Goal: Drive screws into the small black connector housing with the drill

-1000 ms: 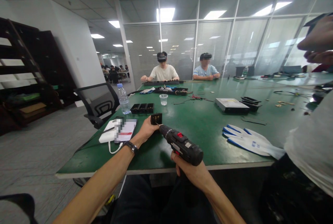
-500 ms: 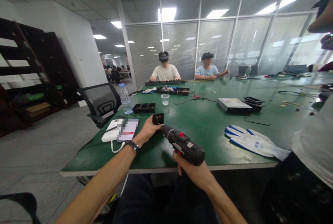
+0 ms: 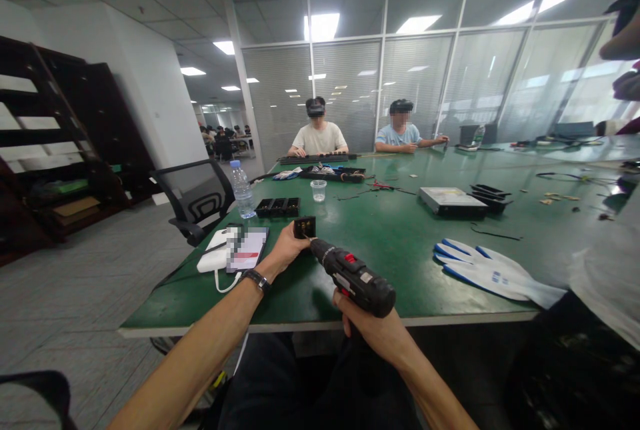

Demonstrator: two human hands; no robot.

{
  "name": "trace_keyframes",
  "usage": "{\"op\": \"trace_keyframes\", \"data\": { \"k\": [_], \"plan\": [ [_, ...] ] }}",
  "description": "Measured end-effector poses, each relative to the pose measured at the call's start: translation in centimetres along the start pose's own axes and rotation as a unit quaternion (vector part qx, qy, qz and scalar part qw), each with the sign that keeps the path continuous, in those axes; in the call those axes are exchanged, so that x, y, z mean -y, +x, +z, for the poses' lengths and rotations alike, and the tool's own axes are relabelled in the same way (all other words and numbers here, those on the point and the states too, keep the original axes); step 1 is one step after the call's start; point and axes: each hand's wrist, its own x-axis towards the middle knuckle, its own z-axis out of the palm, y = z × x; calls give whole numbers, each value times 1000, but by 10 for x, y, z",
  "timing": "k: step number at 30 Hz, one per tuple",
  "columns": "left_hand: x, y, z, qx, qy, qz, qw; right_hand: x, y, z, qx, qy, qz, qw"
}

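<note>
My left hand (image 3: 291, 247) is closed on a small black box-shaped part (image 3: 305, 225), held upright just above the table with brass-coloured bits inside it. My right hand (image 3: 367, 327) wraps round the grip of a black and red cordless drill (image 3: 353, 277). The drill's nose points away from me at the black part. A thin bit at its tip reaches the part near my left fingers; whether it touches a screw is too small to tell. Beyond my left hand lies a black tray with several compartments (image 3: 278, 207).
On the green table (image 3: 400, 243) stand a water bottle (image 3: 243, 190) and a clear plastic cup (image 3: 319, 191). A phone (image 3: 253, 247) and white power bank (image 3: 215, 251) lie left. Rightward are a white-blue glove (image 3: 483, 270) and a silver drive (image 3: 450, 202). Two people sit opposite; another stands at right.
My hands, the drill and the black part hold nearly the same pose. The view has shifted very slightly. Across the table, the person in blue has moved a hand a little.
</note>
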Motion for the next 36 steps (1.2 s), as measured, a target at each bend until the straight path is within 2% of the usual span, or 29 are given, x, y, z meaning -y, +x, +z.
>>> {"op": "trace_keyframes", "data": {
  "k": [23,36],
  "plan": [
    [3,2,-1,1,2,-1,1000,-11,4,1,1,5,-3,1000],
    [3,2,-1,9,-7,-4,1000,-9,3,0,4,-3,-4,1000]
  ]
}}
